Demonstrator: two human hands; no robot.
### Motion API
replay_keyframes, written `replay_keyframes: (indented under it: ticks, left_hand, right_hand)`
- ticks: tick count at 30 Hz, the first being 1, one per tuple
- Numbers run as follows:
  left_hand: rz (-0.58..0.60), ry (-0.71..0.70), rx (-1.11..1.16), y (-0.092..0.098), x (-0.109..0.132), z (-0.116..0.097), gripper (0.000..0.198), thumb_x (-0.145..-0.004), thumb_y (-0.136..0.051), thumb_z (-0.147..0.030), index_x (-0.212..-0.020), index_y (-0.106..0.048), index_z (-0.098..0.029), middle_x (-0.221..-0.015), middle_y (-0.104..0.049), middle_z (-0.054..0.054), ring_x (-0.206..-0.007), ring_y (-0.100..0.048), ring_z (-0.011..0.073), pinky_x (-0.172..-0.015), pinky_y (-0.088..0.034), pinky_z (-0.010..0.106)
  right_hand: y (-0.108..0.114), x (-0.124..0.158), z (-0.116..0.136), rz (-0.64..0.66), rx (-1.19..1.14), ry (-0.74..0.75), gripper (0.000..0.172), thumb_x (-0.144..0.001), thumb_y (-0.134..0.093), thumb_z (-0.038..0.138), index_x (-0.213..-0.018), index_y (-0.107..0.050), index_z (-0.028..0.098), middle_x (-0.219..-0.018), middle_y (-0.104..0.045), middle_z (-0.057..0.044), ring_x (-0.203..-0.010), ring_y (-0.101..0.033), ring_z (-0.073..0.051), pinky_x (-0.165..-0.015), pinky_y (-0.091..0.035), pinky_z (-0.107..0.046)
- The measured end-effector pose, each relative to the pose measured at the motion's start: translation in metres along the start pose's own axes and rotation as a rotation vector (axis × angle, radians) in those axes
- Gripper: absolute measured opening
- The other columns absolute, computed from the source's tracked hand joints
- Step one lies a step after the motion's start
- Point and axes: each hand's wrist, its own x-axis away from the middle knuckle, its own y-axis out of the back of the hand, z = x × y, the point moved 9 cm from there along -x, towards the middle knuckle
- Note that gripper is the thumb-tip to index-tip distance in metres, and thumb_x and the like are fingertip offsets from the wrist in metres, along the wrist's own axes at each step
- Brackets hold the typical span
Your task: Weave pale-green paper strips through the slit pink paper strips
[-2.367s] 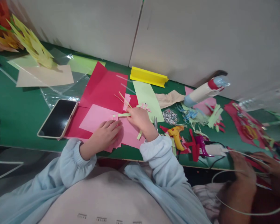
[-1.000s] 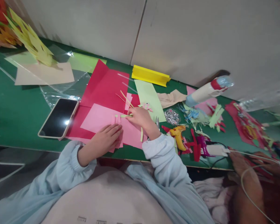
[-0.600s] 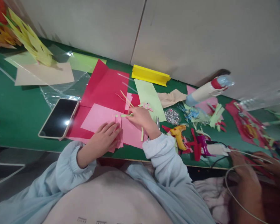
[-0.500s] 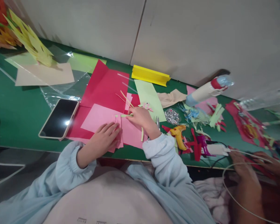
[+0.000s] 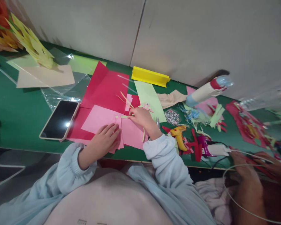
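My left hand (image 5: pixel 105 138) lies flat with its fingers stretched over cut pink paper strips (image 5: pixel 120 137) near the table's front edge. My right hand (image 5: pixel 143 119) is pinched on a light green paper strip (image 5: pixel 123 117), which crosses the tops of the pink strips. The strip's other end (image 5: pixel 144 134) seems to hang out below that hand, by the wrist. Under both hands is a pink paper sheet (image 5: pixel 96 117), partly on top of red paper (image 5: pixel 107 87). Thin yellowish strips (image 5: pixel 125 99) stick out just beyond my right fingers. What my left palm covers is hidden.
A phone (image 5: pixel 59 120) lies at the left. To the right are scissors (image 5: pixel 158 122), a bag of beads (image 5: pixel 172 117), a yellow glue gun (image 5: pixel 179 136) and a bottle (image 5: pixel 206 92). A co-worker's hands (image 5: pixel 245 165) and a white cable (image 5: pixel 227 187) are at the far right.
Both hands stay almost in place, the left still flat and the right still pinching the green strip. The view has shifted very slightly.
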Motion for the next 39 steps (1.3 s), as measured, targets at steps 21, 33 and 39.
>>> replay_keyframes:
  ticks: [21, 33, 39]
  left_hand:
    - [-0.014, 0.015, 0.071, 0.001, 0.001, 0.002, 0.039, -0.1, -0.045, -0.028, -0.135, -0.057, -0.013, -0.142, -0.058, 0.019, -0.134, -0.054, 0.032, -0.109, -0.044, 0.05]
    - [-0.117, 0.198, 0.364, 0.026, 0.01, 0.015, 0.033, -0.099, -0.045, -0.026, -0.125, -0.063, -0.018, -0.125, -0.067, 0.015, -0.118, -0.063, 0.0268, -0.1, -0.056, 0.046]
    - [-0.152, 0.292, 0.678, 0.043, -0.002, 0.008, 0.033, -0.098, -0.045, -0.029, -0.124, -0.062, -0.017, -0.119, -0.072, 0.011, -0.105, -0.07, 0.0209, -0.092, -0.059, 0.035]
  right_hand:
    - [0.001, -0.007, -0.008, 0.006, -0.021, -0.025, 0.018, -0.088, -0.07, 0.036, -0.095, -0.072, 0.019, -0.094, -0.076, -0.008, -0.089, -0.068, -0.023, -0.068, -0.039, -0.029]
    - [0.058, 0.041, 0.008, -0.035, -0.385, 0.074, 0.027, -0.092, -0.058, 0.044, -0.088, -0.066, 0.019, -0.095, -0.073, -0.005, -0.087, -0.064, -0.019, -0.079, -0.044, -0.03]
    - [0.047, 0.066, 0.036, 0.182, -0.71, 0.172, 0.025, -0.087, -0.042, 0.017, -0.108, -0.055, 0.018, -0.085, -0.061, 0.0, -0.07, -0.055, -0.012, -0.07, -0.045, -0.026]
